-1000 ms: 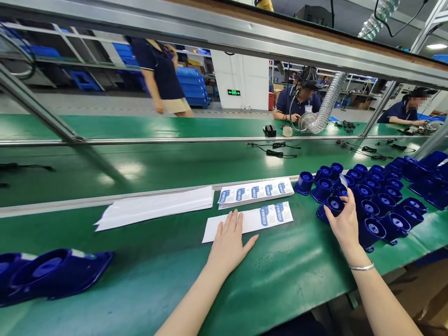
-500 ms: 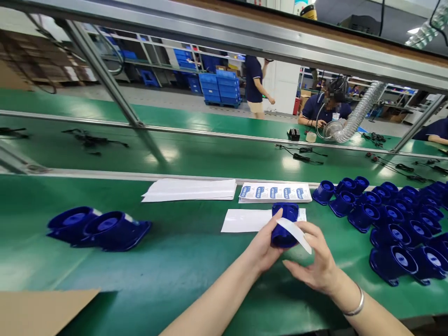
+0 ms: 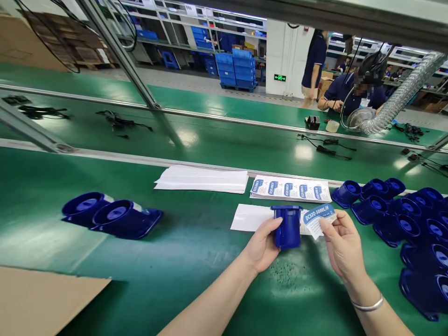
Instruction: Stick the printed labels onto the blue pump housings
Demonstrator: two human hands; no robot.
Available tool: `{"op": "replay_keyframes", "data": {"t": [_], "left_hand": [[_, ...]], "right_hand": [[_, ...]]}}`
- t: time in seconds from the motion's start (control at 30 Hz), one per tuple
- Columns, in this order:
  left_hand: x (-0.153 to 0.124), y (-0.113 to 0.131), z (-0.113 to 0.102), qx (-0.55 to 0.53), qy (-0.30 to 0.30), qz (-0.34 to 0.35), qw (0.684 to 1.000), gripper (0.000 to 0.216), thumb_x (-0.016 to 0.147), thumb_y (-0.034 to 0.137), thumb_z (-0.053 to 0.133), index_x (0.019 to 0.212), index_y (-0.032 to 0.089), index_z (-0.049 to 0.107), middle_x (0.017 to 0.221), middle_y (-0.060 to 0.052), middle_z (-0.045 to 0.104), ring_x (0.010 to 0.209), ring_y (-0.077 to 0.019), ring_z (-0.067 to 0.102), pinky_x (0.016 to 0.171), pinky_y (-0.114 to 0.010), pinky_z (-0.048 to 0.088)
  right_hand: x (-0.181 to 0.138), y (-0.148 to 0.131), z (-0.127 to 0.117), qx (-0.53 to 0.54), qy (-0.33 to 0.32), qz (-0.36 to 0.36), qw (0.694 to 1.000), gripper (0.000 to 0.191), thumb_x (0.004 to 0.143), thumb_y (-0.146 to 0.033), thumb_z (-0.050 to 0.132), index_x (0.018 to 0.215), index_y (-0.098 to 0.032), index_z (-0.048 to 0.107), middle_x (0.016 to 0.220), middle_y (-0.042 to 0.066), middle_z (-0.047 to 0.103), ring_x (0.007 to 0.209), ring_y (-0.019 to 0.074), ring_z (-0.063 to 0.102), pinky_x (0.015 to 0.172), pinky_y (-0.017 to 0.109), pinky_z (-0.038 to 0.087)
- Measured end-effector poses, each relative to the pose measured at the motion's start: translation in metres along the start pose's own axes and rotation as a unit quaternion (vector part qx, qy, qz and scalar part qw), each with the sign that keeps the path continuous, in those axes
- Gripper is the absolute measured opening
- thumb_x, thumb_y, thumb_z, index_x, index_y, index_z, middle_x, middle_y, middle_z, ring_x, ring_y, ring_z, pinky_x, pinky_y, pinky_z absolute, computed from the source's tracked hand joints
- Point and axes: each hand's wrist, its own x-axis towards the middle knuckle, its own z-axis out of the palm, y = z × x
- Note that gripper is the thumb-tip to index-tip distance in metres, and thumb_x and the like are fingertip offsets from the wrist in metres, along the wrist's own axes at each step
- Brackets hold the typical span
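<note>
My left hand (image 3: 263, 247) is wrapped round a dark blue plastic housing (image 3: 289, 227), its flange up and its smooth side toward me. Between thumb and fingers of my right hand (image 3: 345, 242) is a blue-and-white label (image 3: 319, 218) printed "DC52Q-5000L/H", apart from the housing and just right of it. Behind both, a white label sheet (image 3: 245, 218) lies on the green table, partly covered by the housing and the label. Farther back rests a stack of printed label sheets (image 3: 290, 188).
White blank sheets (image 3: 203, 179) lie left of the label stack. Two blue housings (image 3: 115, 215) sit at left, and many more (image 3: 402, 226) crowd the right. Cardboard (image 3: 49, 298) covers the near left corner. A metal rail (image 3: 224, 120) crosses behind; a co-worker (image 3: 353, 91) sits beyond.
My right hand has moved right and turned the label so its printed face shows. The housing in my left hand is now more upright. My view has shifted left and down.
</note>
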Motion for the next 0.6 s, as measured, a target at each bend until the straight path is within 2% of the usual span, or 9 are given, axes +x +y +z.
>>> {"op": "replay_keyframes", "data": {"t": [0.1,0.17,0.2,0.33,0.5,0.6], "left_hand": [[-0.002,0.001,0.001,0.002,-0.024,0.005,1.0,0.042,0.089,0.042,0.068,0.118,0.011,0.07,0.114,-0.015,0.074,0.102,-0.0282,0.07,0.09,-0.041,0.057],[-0.004,0.001,-0.001,-0.001,-0.04,0.014,0.999,0.05,0.086,0.048,0.071,0.12,0.012,0.069,0.119,-0.016,0.072,0.107,-0.0305,0.068,0.089,-0.045,0.058],[-0.005,0.0,-0.002,0.002,-0.044,0.02,0.999,0.052,0.084,0.049,0.075,0.12,0.013,0.068,0.119,-0.016,0.072,0.107,-0.0308,0.068,0.088,-0.045,0.059],[-0.007,0.0,-0.003,0.043,-0.035,0.019,0.998,0.052,0.074,0.04,0.086,0.115,0.013,0.068,0.109,-0.015,0.074,0.092,-0.0292,0.072,0.086,-0.046,0.058],[-0.009,0.004,0.005,0.066,-0.027,0.007,0.997,0.054,0.08,0.042,0.08,0.121,0.012,0.065,0.11,-0.018,0.074,0.101,-0.0324,0.07,0.087,-0.048,0.057],[-0.01,0.004,0.008,0.078,-0.028,0.017,0.996,0.061,0.072,0.04,0.088,0.122,0.014,0.065,0.116,-0.016,0.073,0.107,-0.0323,0.068,0.087,-0.042,0.057]], "right_hand": [[-0.001,-0.001,-0.005,0.005,0.022,0.022,1.0,0.037,0.083,-0.036,0.079,0.114,-0.026,0.061,0.105,0.007,0.072,0.088,0.0217,0.07,0.08,0.038,0.06],[-0.001,-0.002,-0.007,0.011,0.024,0.038,0.999,0.049,0.082,-0.035,0.08,0.125,-0.028,0.059,0.117,0.008,0.07,0.094,0.0224,0.07,0.083,0.04,0.06],[-0.001,-0.002,-0.008,0.012,0.021,0.044,0.999,0.049,0.082,-0.035,0.08,0.125,-0.028,0.059,0.117,0.008,0.069,0.095,0.0228,0.069,0.084,0.041,0.06],[-0.003,-0.003,-0.009,0.034,-0.002,0.069,0.997,0.025,0.081,-0.034,0.082,0.096,-0.024,0.064,0.097,0.004,0.069,0.085,0.0202,0.067,0.076,0.036,0.058],[-0.006,-0.01,-0.006,0.123,-0.049,0.133,0.982,0.03,0.075,-0.028,0.087,0.082,-0.022,0.058,0.092,0.0,0.063,0.08,0.0145,0.062,0.071,0.026,0.052],[-0.009,-0.013,-0.004,0.121,-0.065,0.149,0.979,0.031,0.076,-0.027,0.088,0.08,-0.021,0.058,0.086,0.0,0.061,0.078,0.0133,0.058,0.072,0.024,0.049]]}}
